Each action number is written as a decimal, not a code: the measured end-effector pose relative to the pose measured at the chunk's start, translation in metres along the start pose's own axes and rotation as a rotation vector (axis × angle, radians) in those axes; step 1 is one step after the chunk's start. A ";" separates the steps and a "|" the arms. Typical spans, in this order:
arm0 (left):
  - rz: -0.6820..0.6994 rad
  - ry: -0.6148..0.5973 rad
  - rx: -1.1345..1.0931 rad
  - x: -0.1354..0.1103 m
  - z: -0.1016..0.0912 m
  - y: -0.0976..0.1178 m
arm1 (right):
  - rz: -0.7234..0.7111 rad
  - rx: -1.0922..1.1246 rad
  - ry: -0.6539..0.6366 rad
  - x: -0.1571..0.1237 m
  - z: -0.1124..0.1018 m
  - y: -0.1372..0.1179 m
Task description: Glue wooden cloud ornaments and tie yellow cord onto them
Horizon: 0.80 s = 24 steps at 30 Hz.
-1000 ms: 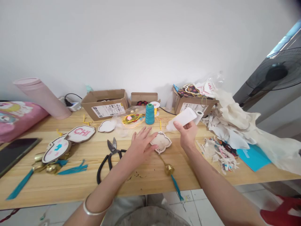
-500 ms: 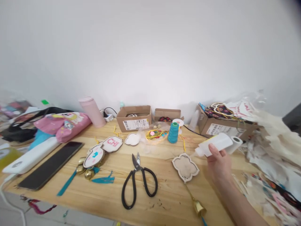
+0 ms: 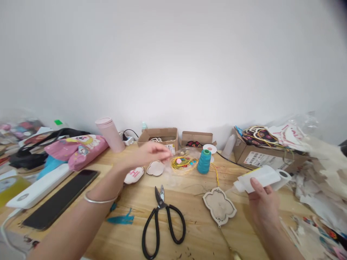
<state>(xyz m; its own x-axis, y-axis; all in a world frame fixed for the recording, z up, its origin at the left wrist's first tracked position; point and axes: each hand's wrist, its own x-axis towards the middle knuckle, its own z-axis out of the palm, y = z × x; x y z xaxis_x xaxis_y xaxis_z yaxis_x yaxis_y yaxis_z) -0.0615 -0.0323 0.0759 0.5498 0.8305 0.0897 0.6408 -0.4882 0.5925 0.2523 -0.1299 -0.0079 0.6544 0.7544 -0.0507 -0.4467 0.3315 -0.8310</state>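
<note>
The left hand (image 3: 150,154) is hovering near the white plaque (image 3: 155,168), blur hiding whether its grip is apart or together; the wooden frame (image 3: 220,206) is lying on the table (image 3: 196,216), probably light and brittle, suiting a rim hold; rightward, the right hand (image 3: 264,202) is clasping the white bottle (image 3: 261,177) around its likely squeezable body.

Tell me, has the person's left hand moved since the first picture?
Yes, leftward. Judged against the teal thread spool, the left hand was just in front of it, by the pale ornament; now it is well to the spool's left.
</note>
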 end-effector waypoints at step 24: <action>0.066 0.021 0.595 0.048 0.081 -0.015 | 0.012 -0.019 -0.083 -0.004 0.000 -0.001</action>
<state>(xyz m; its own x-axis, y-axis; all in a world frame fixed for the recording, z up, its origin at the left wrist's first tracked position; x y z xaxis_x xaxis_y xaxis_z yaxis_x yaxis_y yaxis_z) -0.0014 -0.0072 0.0066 0.5922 0.7952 0.1303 0.7987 -0.6006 0.0356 0.2499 -0.1335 -0.0074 0.5955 0.8032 -0.0155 -0.4425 0.3118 -0.8408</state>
